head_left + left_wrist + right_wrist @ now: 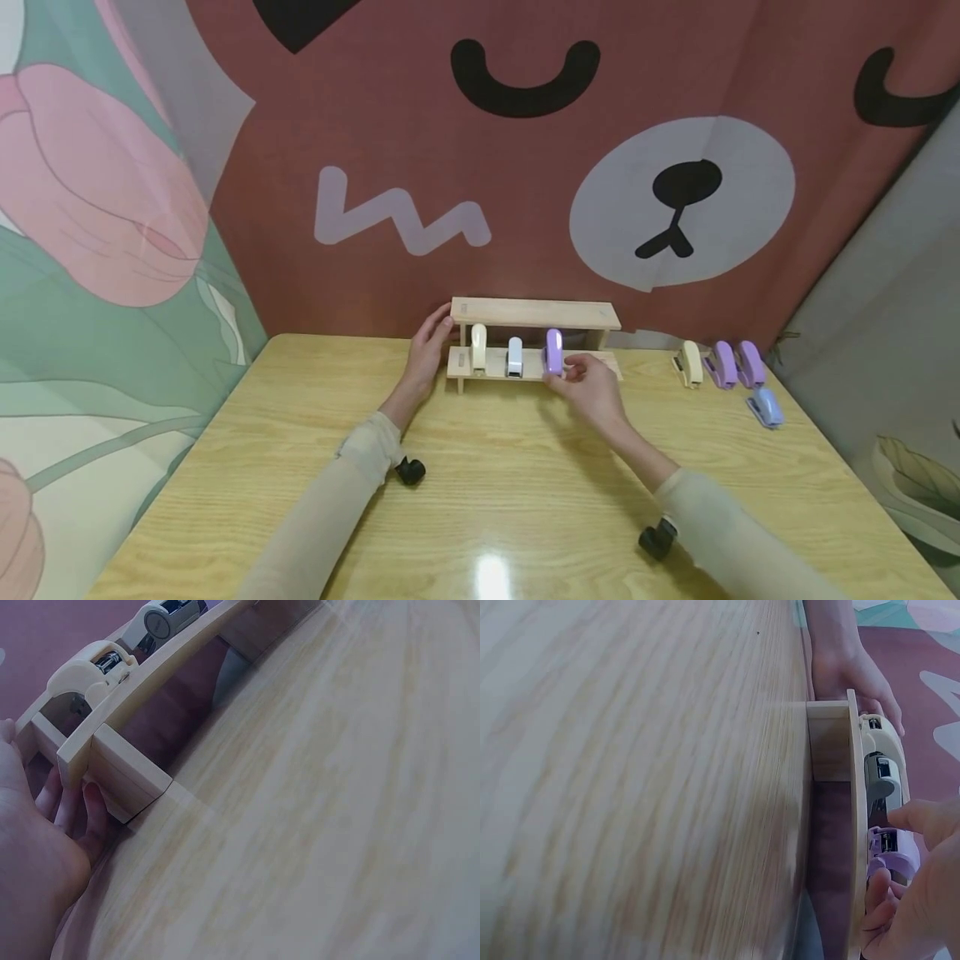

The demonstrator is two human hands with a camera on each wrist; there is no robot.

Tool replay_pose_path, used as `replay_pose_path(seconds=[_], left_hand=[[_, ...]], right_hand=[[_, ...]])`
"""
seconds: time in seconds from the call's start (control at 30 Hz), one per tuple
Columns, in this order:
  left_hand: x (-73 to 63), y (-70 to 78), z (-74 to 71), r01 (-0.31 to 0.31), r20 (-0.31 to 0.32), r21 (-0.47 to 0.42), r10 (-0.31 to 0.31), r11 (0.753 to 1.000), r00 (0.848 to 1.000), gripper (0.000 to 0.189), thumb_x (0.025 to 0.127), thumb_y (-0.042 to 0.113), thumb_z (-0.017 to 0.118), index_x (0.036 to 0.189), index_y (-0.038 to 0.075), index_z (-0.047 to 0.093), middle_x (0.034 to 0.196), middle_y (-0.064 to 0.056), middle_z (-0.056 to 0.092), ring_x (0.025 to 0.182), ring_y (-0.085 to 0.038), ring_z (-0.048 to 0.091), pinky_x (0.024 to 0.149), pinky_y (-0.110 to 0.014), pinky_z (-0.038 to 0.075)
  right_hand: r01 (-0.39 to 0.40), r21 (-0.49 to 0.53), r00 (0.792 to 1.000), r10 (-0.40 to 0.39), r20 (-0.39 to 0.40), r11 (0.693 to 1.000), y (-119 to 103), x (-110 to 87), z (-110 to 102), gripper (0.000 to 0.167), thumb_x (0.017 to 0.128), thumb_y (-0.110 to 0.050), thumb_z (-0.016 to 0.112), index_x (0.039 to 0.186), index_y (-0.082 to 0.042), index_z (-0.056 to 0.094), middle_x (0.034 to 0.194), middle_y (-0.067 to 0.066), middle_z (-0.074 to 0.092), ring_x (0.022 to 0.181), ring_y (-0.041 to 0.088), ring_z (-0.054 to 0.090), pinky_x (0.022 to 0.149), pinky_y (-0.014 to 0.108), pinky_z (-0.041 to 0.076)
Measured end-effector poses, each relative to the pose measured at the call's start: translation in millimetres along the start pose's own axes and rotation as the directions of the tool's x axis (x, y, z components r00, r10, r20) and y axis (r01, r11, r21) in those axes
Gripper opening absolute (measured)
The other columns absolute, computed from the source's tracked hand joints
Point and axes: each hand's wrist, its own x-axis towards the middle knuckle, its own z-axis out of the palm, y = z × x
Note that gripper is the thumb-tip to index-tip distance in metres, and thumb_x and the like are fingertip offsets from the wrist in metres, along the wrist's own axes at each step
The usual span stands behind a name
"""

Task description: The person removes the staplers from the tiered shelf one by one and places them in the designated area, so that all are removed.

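Note:
A two-step wooden rack (536,312) stands at the back of the table. Along its lower step are a cream stapler (478,348), a white-grey stapler (514,358) and a purple stapler (553,352). My right hand (592,390) pinches the purple stapler, with thumb and fingers on opposite sides of it in the right wrist view. My left hand (426,358) rests against the rack's left end. In the left wrist view, its fingers (93,814) lie loosely beside the lower board and leg, partly hidden by the wood.
At the table's back right are another cream stapler (688,365), two purple staplers (722,365) and a blue stapler (765,408). A printed curtain (390,108) hangs behind the wooden table (480,483).

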Motion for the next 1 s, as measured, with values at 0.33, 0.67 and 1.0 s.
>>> replay_pose_path(seconds=[0.33, 0.67, 1.0], left_hand=[[0.1, 1.6, 0.9, 0.013, -0.005, -0.013, -0.013, 1.0, 1.0, 0.051, 0.1, 0.051, 0.063, 0.146, 0.03, 0.058, 0.132, -0.006, 0.063, 0.115, -0.029, 0.062, 0.09, -0.045, 0.049], [-1.4, 1.0, 1.4, 0.007, 0.0, -0.017, -0.007, 1.0, 1.0, 0.053, 0.1, 0.05, 0.063, 0.147, 0.027, 0.056, 0.134, -0.006, 0.062, 0.116, -0.03, 0.062, 0.097, -0.047, 0.046], [-1.4, 1.6, 0.3, 0.002, 0.025, -0.02, -0.001, 1.0, 1.0, 0.053, 0.101, 0.051, 0.06, 0.149, 0.028, 0.054, 0.138, -0.003, 0.06, 0.119, -0.028, 0.061, 0.096, -0.051, 0.048]], right_hand=[[0.019, -0.034, 1.0, -0.019, -0.021, 0.999, -2, 3.4, 9, 0.043, 0.083, -0.017, 0.085, 0.117, 0.004, 0.07, 0.087, 0.011, 0.067, 0.075, 0.021, 0.061, 0.065, 0.033, 0.048], [0.006, -0.006, 0.999, -0.007, -0.047, 1.0, 2, 1.9, 12, 0.041, 0.083, -0.015, 0.086, 0.116, 0.002, 0.069, 0.089, 0.011, 0.067, 0.078, 0.022, 0.064, 0.067, 0.032, 0.05], [0.019, -0.001, 0.996, -0.019, -0.084, 1.0, 7, 3.7, 13, 0.036, 0.081, -0.018, 0.088, 0.109, -0.002, 0.072, 0.087, 0.007, 0.066, 0.073, 0.018, 0.06, 0.061, 0.03, 0.046]])
